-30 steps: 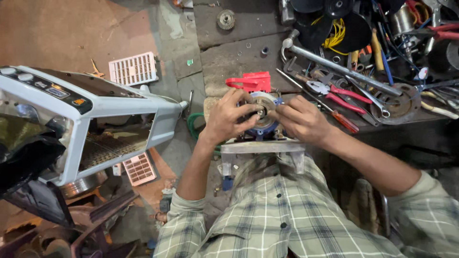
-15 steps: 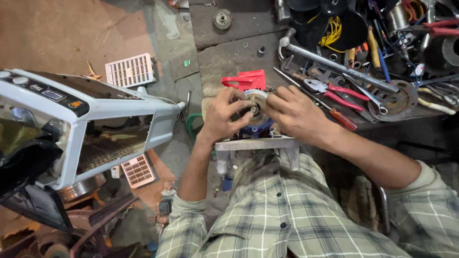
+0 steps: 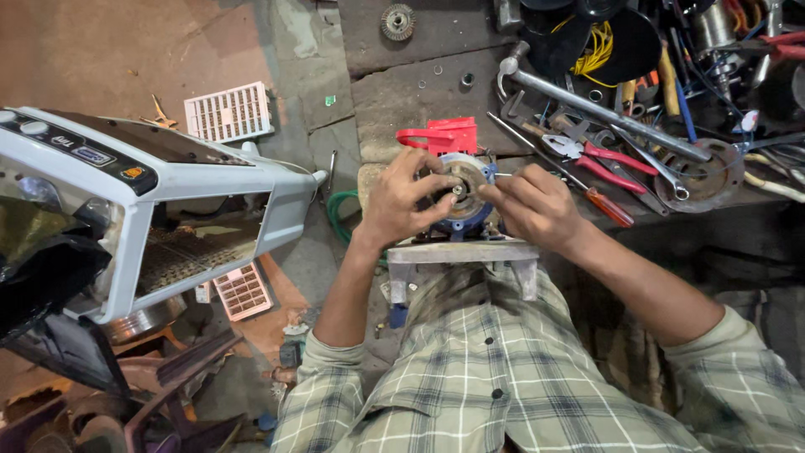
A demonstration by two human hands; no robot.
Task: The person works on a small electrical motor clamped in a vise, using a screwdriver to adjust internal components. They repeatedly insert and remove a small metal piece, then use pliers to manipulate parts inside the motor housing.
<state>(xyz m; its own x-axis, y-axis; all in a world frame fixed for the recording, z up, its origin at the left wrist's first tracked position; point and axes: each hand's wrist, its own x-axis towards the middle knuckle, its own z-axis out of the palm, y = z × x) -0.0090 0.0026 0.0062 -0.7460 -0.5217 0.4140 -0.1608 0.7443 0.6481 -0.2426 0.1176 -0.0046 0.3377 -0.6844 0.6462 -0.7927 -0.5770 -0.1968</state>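
A blue power tool with a red handle [image 3: 443, 137] and a round metal end plate [image 3: 464, 178] stands upright on a small grey metal stand [image 3: 459, 252] between my knees. My left hand [image 3: 404, 201] wraps around the left side of the tool body, fingers on the plate's rim. My right hand [image 3: 534, 206] pinches a thin metal pin or driver tip at the plate's right edge, close to the centre shaft. Whether the pin touches the shaft I cannot tell.
A white appliance casing [image 3: 151, 193] lies at the left. Red-handled pliers [image 3: 608, 157], a screwdriver [image 3: 599, 200], a long steel wrench [image 3: 604, 109] and a rusty disc [image 3: 704, 176] crowd the bench at right. White vent grilles [image 3: 228, 111] lie on the floor, with a green hose [image 3: 337, 216].
My right hand has drawn back from covering the end plate to its right edge, so the plate's centre now shows. My left hand keeps its hold.
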